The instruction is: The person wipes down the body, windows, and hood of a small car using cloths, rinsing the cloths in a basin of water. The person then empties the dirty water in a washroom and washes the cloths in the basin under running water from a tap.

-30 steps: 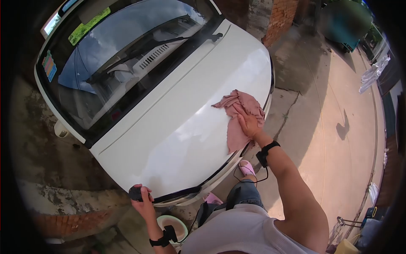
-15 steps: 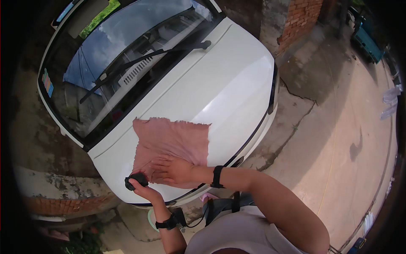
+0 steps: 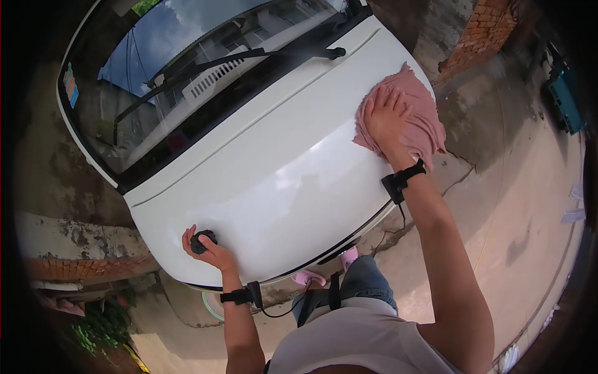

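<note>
A black crumpled wad [image 3: 203, 242] is in my left hand [image 3: 215, 254], with the fingers curled around it, low over the left end of the white car hood [image 3: 261, 168]. What the wad is made of, I cannot tell. Toward the right end of the hood, my right hand [image 3: 387, 121] lies flat with fingers spread on a pink cloth [image 3: 420, 115]. The cloth is wrinkled under the palm, and its right part hangs over the hood's edge.
Beyond the hood are the windshield [image 3: 180, 68] and a black wiper [image 3: 212, 64]. A brick wall [image 3: 483, 31] stands at upper right, and a low wall [image 3: 87, 249] at left. Behind my legs and pink shoes [image 3: 309, 278] is concrete ground [image 3: 479, 212]. A green-rimmed basin [image 3: 212, 305] is partly visible.
My right hand has swept the pink cloth from the left part of the hood to its right end, bunching it. My left hand stays near the left end, still holding the black wad.
</note>
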`<action>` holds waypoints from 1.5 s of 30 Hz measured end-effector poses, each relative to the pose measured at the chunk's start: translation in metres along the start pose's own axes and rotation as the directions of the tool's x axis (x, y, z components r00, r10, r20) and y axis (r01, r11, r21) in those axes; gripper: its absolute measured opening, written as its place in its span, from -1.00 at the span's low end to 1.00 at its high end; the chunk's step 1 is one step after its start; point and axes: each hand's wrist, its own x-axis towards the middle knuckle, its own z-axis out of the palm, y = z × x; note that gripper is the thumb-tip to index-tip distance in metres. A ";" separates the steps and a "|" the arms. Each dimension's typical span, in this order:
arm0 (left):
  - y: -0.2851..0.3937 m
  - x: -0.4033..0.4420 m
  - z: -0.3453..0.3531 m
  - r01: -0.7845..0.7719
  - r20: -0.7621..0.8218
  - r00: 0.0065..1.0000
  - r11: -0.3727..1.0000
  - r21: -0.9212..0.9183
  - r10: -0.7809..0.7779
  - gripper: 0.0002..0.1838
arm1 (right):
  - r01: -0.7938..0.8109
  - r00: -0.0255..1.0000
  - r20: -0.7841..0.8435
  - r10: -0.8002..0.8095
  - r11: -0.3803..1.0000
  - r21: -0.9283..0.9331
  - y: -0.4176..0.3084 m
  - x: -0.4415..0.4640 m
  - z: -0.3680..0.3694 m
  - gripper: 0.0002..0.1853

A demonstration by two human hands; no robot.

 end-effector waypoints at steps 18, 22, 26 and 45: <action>-0.010 -0.022 -0.042 0.000 0.127 0.992 0.997 0.071 -0.009 -0.31 | 0.239 0.966 0.031 -0.255 0.938 0.252 0.046 0.002 -0.017 -0.45; -0.018 -0.031 -0.033 -0.007 0.153 0.988 0.997 0.076 -0.005 -0.21 | -0.008 0.999 0.034 0.006 0.999 0.044 -0.030 0.029 0.015 -0.37; -0.018 -0.031 -0.037 -0.013 0.161 0.987 0.998 0.063 0.003 -0.21 | 0.168 0.950 0.213 -0.229 0.949 0.267 -0.158 0.023 -0.008 -0.30; -0.017 -0.033 -0.043 -0.032 0.137 0.990 0.991 0.132 0.014 -0.31 | 0.453 0.860 0.040 -0.509 0.796 0.402 -0.079 0.077 0.004 -0.54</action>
